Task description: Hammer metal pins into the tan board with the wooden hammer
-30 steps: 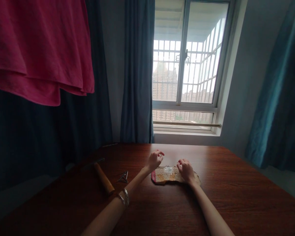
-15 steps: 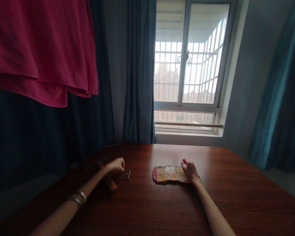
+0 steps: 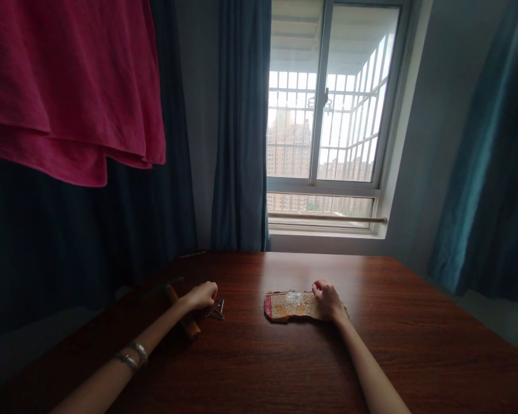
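Note:
My left hand [image 3: 202, 295], fingers curled closed, is over the left part of the table. Just beside its knuckles lie several thin metal pieces [image 3: 217, 310] forming a triangle; whether the fingers touch them is unclear. Under my left wrist runs a brown wooden bar [image 3: 191, 329], with a thin dark bar [image 3: 172, 282] near its far end. My right hand [image 3: 328, 298] rests over the right end of a spotted flat board [image 3: 278, 307] with ragged edges and a pink left end. Its fingers are bent together, and anything in them is hidden. A clear, shiny patch [image 3: 293, 297] sits on the board.
The reddish-brown wooden table [image 3: 259, 368] reaches back toward a barred window [image 3: 354, 144]. A pink cloth [image 3: 82, 98] hangs at the upper left. Blue curtains [image 3: 242, 144] flank the window.
The whole view has shifted slightly. My left hand has come down a little, closer to the thin metal pieces. My right hand stays over the board in much the same pose.

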### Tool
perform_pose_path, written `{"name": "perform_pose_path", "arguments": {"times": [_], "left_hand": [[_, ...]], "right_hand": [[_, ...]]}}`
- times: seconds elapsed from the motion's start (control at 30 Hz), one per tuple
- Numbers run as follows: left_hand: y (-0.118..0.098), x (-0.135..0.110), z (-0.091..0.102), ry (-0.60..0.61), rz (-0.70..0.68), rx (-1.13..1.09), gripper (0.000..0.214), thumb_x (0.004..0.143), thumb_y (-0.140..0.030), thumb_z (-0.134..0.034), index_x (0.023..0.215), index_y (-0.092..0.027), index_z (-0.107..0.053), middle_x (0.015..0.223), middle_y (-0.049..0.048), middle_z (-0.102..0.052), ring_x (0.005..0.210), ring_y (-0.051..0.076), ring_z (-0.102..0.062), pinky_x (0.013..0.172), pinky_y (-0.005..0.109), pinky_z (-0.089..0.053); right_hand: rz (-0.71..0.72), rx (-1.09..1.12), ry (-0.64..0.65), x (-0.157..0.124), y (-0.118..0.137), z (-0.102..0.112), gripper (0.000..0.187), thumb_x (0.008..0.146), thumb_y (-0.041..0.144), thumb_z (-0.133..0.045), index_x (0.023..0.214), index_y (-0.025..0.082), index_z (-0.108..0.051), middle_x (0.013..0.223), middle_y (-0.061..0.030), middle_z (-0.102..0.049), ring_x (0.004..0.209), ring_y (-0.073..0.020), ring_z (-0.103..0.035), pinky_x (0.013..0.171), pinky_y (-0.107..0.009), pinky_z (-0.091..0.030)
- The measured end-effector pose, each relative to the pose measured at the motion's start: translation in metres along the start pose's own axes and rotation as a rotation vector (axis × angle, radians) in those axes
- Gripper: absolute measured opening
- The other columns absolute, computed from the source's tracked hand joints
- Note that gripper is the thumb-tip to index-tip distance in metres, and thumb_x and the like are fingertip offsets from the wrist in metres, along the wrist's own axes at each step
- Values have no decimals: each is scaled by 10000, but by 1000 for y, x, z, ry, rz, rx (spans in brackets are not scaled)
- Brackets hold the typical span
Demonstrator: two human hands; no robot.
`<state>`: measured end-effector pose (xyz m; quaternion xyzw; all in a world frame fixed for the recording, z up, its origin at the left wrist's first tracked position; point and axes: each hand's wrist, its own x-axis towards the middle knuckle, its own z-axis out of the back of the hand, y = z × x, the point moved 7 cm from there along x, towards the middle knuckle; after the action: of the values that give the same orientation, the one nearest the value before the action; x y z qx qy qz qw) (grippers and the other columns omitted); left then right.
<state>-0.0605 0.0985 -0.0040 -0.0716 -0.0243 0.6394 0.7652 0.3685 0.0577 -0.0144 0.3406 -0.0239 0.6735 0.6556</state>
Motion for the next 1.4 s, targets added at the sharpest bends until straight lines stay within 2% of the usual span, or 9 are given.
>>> {"name": "perform_pose_path", "arguments": {"times": [0.13,0.23,0.3,0.4,0.53,0.63,0.87,1.13,1.4], "left_hand": [[-9,3,2,-8,-74,100,186,534,-89,-532,671,-167,-630,733,39,-643,669,182,-587,573,227,-371],[-30,6,15,-24,-123,23,153,538,-97,-539,648,-159,-625,692,32,-631,662,178,-578,585,228,-374],[-56,9,25,-40,-186,-138,105,574,-145,-550,648,-147,-625,680,22,-626,663,160,-571,597,216,-383],[-113,12,29,-76,-361,-409,164,643,-226,-537,721,-127,-641,707,17,-635,679,141,-567,608,204,-403],[-180,20,2,-80,-472,-641,210,645,-261,-569,748,-99,-652,699,38,-643,645,137,-566,575,211,-410],[-206,31,-25,-130,-444,-737,210,649,-282,-581,735,-106,-656,690,44,-650,642,145,-574,572,223,-421],[-213,50,-53,-292,-360,-828,193,683,-296,-566,728,-124,-641,711,44,-656,680,151,-586,638,249,-444],[-212,50,-59,-257,-325,-954,207,703,-312,-551,751,-123,-622,693,40,-646,664,146,-589,620,247,-453],[-215,42,-58,-263,-342,-943,210,699,-314,-552,752,-130,-639,691,34,-649,669,145,-590,626,243,-455]], "right_hand": [[28,10,24,0,2,-3,218,824,265,-426,767,196,-625,802,-56,-629,750,-157,-577,683,-241,-395],[52,15,33,0,4,-5,230,831,262,-418,781,192,-631,813,-61,-626,770,-161,-571,707,-247,-405],[81,20,38,-2,9,-5,223,830,264,-427,819,194,-639,850,-67,-625,834,-171,-559,744,-250,-408],[140,25,43,-5,18,-5,215,812,282,-477,938,211,-637,952,-72,-615,968,-191,-512,839,-268,-388],[179,18,53,-10,25,-3,268,811,302,-487,1026,212,-620,1036,-91,-591,1031,-204,-472,906,-296,-356],[174,6,66,-12,24,-3,284,819,322,-469,1030,210,-622,1030,-95,-590,1035,-206,-471,903,-298,-360],[129,-12,99,-12,17,-10,285,822,345,-448,1012,234,-629,993,-72,-604,1004,-196,-502,885,-288,-369],[94,-15,122,-10,12,-17,275,813,330,-459,1005,238,-633,984,-74,-619,1001,-196,-520,864,-285,-377],[88,-19,122,-11,13,-16,272,812,337,-460,997,247,-638,977,-68,-626,992,-192,-528,851,-278,-382]]}}
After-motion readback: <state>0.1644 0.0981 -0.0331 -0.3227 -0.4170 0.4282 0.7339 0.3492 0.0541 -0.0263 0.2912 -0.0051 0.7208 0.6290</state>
